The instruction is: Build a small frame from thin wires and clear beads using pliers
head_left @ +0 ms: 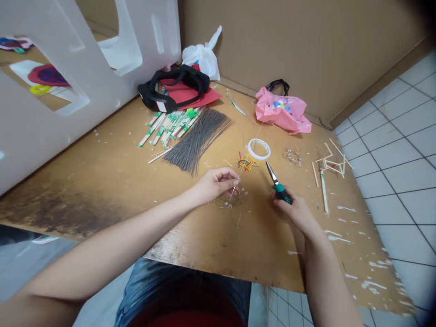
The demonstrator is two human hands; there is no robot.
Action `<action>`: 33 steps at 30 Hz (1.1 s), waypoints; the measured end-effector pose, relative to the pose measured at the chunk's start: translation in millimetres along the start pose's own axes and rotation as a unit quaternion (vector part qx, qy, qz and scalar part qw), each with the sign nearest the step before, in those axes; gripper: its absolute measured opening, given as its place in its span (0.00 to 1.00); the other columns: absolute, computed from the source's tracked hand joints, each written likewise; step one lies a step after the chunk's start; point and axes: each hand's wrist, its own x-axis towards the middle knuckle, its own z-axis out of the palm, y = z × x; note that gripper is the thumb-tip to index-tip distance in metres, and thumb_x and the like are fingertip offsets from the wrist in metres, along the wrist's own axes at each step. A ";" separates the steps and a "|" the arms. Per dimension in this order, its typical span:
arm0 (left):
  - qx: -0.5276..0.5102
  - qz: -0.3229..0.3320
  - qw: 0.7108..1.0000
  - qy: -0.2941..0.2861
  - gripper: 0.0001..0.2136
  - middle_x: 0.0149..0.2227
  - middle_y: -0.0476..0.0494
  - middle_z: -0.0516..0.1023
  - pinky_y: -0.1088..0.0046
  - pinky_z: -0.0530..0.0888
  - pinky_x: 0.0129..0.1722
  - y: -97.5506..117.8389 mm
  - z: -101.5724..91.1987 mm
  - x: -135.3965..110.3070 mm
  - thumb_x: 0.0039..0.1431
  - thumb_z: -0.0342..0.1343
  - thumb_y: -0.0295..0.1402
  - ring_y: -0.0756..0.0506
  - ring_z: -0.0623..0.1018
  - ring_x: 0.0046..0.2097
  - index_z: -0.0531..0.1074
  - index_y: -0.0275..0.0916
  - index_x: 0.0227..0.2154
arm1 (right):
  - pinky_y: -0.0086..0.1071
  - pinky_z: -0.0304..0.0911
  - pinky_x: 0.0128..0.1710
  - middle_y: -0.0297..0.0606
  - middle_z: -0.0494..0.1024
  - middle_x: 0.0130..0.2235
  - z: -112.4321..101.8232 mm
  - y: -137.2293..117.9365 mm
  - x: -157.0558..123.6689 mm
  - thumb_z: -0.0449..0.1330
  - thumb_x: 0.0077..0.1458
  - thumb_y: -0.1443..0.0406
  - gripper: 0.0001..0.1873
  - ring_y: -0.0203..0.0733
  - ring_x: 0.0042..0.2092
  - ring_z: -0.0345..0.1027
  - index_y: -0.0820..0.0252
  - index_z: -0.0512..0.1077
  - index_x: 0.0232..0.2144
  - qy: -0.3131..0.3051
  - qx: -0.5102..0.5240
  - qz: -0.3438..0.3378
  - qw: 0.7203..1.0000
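Observation:
My left hand (220, 184) is closed in a pinch on a thin wire (233, 193) over the middle of the table. Small clear beads (229, 205) hang or lie just below those fingertips; which of the two I cannot tell. A fine strand stretches from the pinch up toward the pink bag. Needle-nose pliers (281, 191) with green and black handles are gripped in my right hand (297, 211), their jaws pointing up and away, apart from the wire. Between the hands and farther back lie a roll of clear tape (259, 149) and red, yellow and green twisted bits (247, 163).
Dark wire stems (199, 141) and wrapped chopsticks (173, 125) lie at the back left, beside a black headset strap (197, 81). A pink bag (284, 113) holds beads. Right are a beaded wire loop (293, 157) and a stick frame (332, 165). A white plastic panel (112, 86) borders the left.

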 end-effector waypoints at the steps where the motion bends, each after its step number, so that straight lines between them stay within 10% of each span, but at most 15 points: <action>1: 0.000 0.000 1.000 0.000 0.08 0.23 0.51 0.74 0.79 0.71 0.26 0.4 0.1 -0.2 0.48 0.61 0.32 0.55 0.74 0.25 0.69 0.33 0.28 | 0.35 0.63 0.32 0.39 0.73 0.34 2.0 -0.2 -0.4 0.58 0.42 0.60 0.19 0.41 0.32 0.67 0.60 0.69 0.39 -0.032 0.069 0.013 0.997; 8: 0.009 0.006 1.000 0.000 0.08 0.23 0.51 0.74 0.79 0.70 0.27 1.4 0.4 -1.4 0.48 0.60 0.31 0.55 0.73 0.25 0.69 0.34 0.28 | 0.34 0.61 0.22 0.41 0.72 0.35 -1.0 1.4 -4.6 0.55 0.45 0.55 0.30 0.40 0.27 0.65 0.56 0.64 0.51 -0.185 0.277 0.039 0.942; 16: 0.045 0.034 0.998 -0.003 0.07 0.22 0.51 0.72 0.80 0.69 0.26 -1.5 6.6 -6.2 0.48 0.60 0.31 0.55 0.71 0.24 0.70 0.33 0.26 | 0.38 0.62 0.43 0.41 0.74 0.40 6.1 4.1 -2.2 0.61 0.46 0.62 0.24 0.43 0.40 0.67 0.60 0.68 0.48 -0.148 0.029 -0.045 0.987; 33: 0.017 -0.049 0.991 -0.121 0.10 0.20 0.50 0.73 0.79 0.69 0.22 3.5 13.5 -15.7 0.45 0.63 0.34 0.54 0.72 0.22 0.72 0.32 0.27 | 0.34 0.61 0.33 0.39 0.74 0.37 13.4 -7.0 -7.9 0.59 0.46 0.62 0.22 0.40 0.33 0.68 0.60 0.69 0.46 -0.249 0.118 -0.043 0.960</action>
